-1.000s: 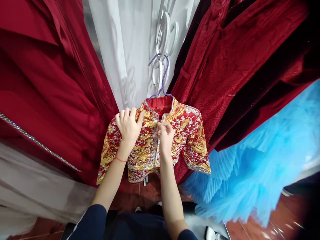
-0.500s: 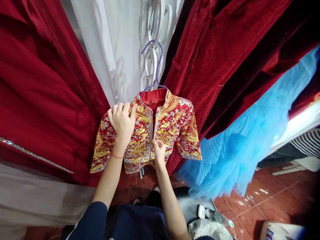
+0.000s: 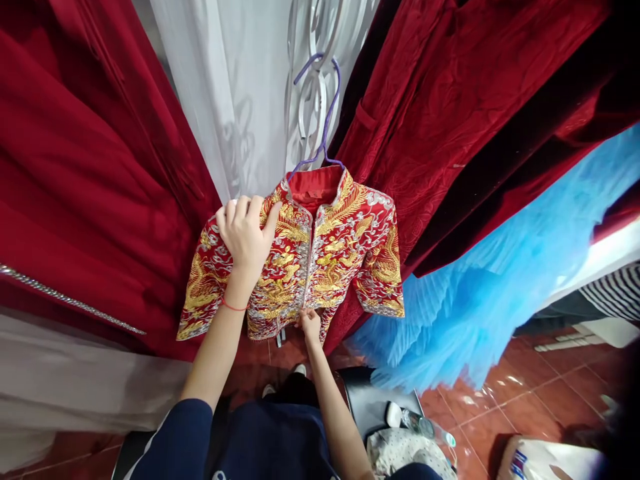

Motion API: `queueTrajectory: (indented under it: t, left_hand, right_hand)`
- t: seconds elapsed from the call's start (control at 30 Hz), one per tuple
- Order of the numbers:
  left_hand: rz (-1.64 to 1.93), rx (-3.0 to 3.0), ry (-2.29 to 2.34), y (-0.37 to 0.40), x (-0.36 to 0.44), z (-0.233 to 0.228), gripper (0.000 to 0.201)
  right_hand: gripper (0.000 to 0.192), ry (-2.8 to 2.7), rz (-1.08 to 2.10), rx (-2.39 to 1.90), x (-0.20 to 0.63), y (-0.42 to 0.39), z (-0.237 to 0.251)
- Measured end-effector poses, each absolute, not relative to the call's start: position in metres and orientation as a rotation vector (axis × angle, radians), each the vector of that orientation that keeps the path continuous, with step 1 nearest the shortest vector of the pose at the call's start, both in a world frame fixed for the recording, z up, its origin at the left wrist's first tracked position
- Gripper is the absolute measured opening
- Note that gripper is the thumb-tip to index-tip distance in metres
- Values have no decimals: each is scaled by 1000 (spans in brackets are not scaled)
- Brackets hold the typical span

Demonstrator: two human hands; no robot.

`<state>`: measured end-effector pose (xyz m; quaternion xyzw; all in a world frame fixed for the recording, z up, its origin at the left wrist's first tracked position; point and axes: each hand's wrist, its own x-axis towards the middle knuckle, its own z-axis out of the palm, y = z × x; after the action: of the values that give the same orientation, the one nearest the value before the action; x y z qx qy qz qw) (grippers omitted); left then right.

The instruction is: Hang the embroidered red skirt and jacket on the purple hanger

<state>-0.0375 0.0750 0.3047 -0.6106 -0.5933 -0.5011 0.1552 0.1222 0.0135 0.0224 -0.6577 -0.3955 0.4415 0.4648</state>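
A short red jacket point(image 3: 330, 247) with gold and silver embroidery and a stand collar hangs on a purple hanger point(image 3: 327, 123). My left hand point(image 3: 245, 230) curls over the jacket's shoulder, gripping it; the fingertips behind the cloth are hidden. Lower down, my right hand point(image 3: 310, 323) pinches the bottom end of the front opening with thumb and fingers. Above that pinch the two front edges lie close together, parting towards the collar. The hanger's hook is caught on a white chain of rings point(image 3: 315, 100).
Dark red dresses hang to the left point(image 3: 100, 167) and right point(image 3: 425, 120). Blue tulle point(image 3: 450, 320) spreads on the right. Below it, a dark seat point(image 3: 363, 400) bears a bottle point(image 3: 420, 423) and a spotted cloth bag point(image 3: 400, 450). A white bag point(image 3: 545, 460) stands on the tiled floor.
My right hand has slid down the jacket's front opening from its middle to the hem. The front edges are closer together. My left hand keeps its hold on the shoulder.
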Motion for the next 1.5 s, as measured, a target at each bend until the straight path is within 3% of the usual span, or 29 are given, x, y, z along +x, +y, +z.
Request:
queueTrajectory:
  t: [0.27, 0.37, 0.43, 0.53, 0.63, 0.7, 0.97, 1.1, 1.17, 1.23, 1.3, 1.5]
  left_hand:
    - [-1499, -1713, -1677, 82, -39, 301, 44]
    - [-1520, -1654, -1635, 77, -27, 297, 61]
    - [-1518, -1652, -1601, 72, -12, 288, 85]
    - [-1465, -1773, -1551, 69, 14, 261, 105]
    - [-1429, -1796, -1550, 71, 27, 230, 93]
    - [-1408, -1763, -1529, 75, 22, 216, 78]
    - [-1357, -1731, -1253, 78, -51, 211, 74]
    - [-1520, -1610, -1261, 50, -46, 163, 73]
    - [-1705, -1615, -1394, 22, -27, 117, 57]
    - [-2011, -1574, -1874, -5, -2, 69, 43]
    - [-2488, -1027, -2422, -25, 21, 29, 44]
    - [-3009, -488, -2979, -3, 50, -29, 28]
  right_hand:
    - [24, -1189, 928, -1710, 137, 13, 70]
    - [25, -1288, 813, -1648, 150, 22, 119]
    - [29, -1321, 610, -1576, 153, 32, 155]
    - [51, -1313, -66, -1428, 144, 53, 195]
    - [83, -1336, -387, -1383, 128, 72, 206]
    - [89, -1388, -393, -1393, 123, 78, 202]
    - [57, -1443, -379, -1162, 197, 91, 178]
    - [40, -1410, -99, -1187, 222, 75, 123]
    - [30, -1572, 477, -1251, 218, 52, 85]
    - [22, -1648, 732, -1262, 204, 28, 50]
    - [23, -1654, 936, -1281, 187, 10, 22]
    - [36, -1377, 1347, -1328, 149, 17, -18]
